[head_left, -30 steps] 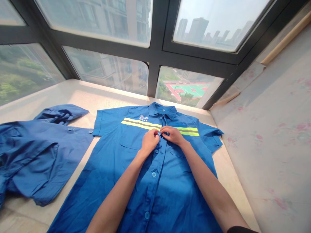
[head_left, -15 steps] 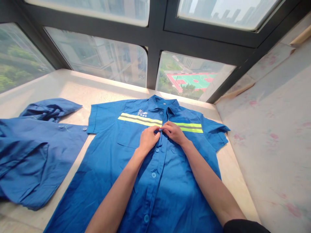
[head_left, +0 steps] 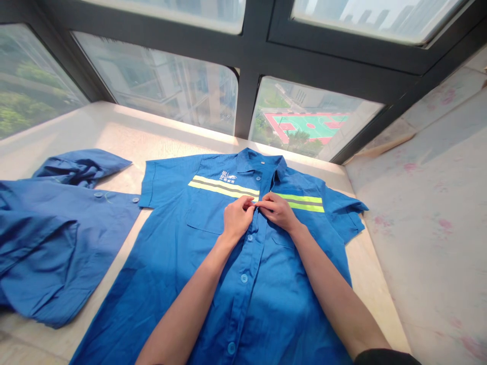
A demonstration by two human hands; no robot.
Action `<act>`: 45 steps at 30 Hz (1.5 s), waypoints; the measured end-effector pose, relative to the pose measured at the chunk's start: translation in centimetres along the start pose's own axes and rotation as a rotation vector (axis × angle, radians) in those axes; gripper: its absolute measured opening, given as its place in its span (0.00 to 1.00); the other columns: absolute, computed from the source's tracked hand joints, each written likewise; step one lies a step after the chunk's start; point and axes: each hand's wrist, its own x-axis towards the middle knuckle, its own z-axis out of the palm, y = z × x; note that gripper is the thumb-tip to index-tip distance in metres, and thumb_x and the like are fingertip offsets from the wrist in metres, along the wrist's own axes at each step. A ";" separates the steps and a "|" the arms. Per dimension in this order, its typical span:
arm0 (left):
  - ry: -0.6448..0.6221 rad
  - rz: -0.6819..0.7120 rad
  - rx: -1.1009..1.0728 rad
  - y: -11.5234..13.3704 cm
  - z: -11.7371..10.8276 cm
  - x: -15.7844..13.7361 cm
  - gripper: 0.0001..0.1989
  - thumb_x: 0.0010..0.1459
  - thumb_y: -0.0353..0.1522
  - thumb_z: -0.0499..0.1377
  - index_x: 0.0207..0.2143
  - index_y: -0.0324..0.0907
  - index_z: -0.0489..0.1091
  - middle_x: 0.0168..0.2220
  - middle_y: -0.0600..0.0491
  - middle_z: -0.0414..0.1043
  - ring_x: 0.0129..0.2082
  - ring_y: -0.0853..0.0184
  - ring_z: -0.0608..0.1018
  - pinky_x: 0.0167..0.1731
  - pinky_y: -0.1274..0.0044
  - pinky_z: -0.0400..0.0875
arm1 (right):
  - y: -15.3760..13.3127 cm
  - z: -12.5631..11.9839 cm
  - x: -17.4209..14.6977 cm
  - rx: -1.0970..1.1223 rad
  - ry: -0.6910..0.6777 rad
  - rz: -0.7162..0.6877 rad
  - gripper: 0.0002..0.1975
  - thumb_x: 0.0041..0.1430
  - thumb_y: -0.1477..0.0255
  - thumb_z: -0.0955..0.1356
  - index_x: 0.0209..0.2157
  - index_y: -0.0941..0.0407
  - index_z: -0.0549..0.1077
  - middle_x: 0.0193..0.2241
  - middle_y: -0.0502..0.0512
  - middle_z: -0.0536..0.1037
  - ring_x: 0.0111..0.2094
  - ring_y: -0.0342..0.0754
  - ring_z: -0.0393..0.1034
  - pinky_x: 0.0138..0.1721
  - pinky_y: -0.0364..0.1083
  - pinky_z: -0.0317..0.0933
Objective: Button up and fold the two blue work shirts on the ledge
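A blue short-sleeved work shirt (head_left: 304,284) lies spread out, front up, its collar toward the window. Yellow-and-grey reflective stripes (head_left: 224,187) cross the chest, with a white logo above the left-hand one. My left hand (head_left: 239,215) pinches the front placket at stripe height. Opposite it, my right hand (head_left: 278,212) is closed on the placket edge, the fingertips of both hands meeting. Whatever button sits between the fingers is hidden. Below the hands, several blue buttons (head_left: 244,278) show along the placket, and one more button (head_left: 258,178) shows near the collar.
To the left, a second blue garment (head_left: 41,258) with buttons lies crumpled on the pale sill (head_left: 125,137), close to the shirt's sleeve. Dark window frames (head_left: 253,66) stand behind. A flower-patterned wall (head_left: 429,238) bounds the right side.
The view has shifted slightly, so the shirt and hands appear a little farther right. Both hands stay at the same spot on the placket, with small finger movements.
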 end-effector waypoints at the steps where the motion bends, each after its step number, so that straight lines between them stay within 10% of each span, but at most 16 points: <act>1: 0.005 -0.005 -0.033 -0.1 0.0 0.0 0.12 0.55 0.26 0.60 0.41 0.46 0.76 0.35 0.54 0.81 0.36 0.66 0.82 0.43 0.75 0.74 | -0.1 0.0 0.0 0.006 0.007 -0.003 0.12 0.66 0.71 0.64 0.42 0.51 0.81 0.32 0.55 0.71 0.34 0.47 0.67 0.34 0.45 0.63; 22: -0.191 -0.216 -0.503 -1.9 0.1 2.5 0.21 0.49 0.25 0.61 0.48 0.38 0.69 0.27 0.56 0.77 0.25 0.71 0.77 0.29 0.79 0.72 | 0.3 0.0 -0.2 -0.027 0.012 -0.018 0.12 0.67 0.70 0.65 0.44 0.47 0.80 0.31 0.54 0.72 0.29 0.45 0.64 0.31 0.43 0.61; 45: -0.070 0.057 0.057 -0.5 0.4 0.7 0.19 0.55 0.23 0.57 0.49 0.42 0.69 0.34 0.52 0.77 0.38 0.63 0.78 0.45 0.72 0.71 | 0.7 0.4 -0.1 0.114 0.011 -0.001 0.10 0.65 0.71 0.67 0.42 0.51 0.80 0.31 0.54 0.72 0.32 0.47 0.68 0.31 0.45 0.64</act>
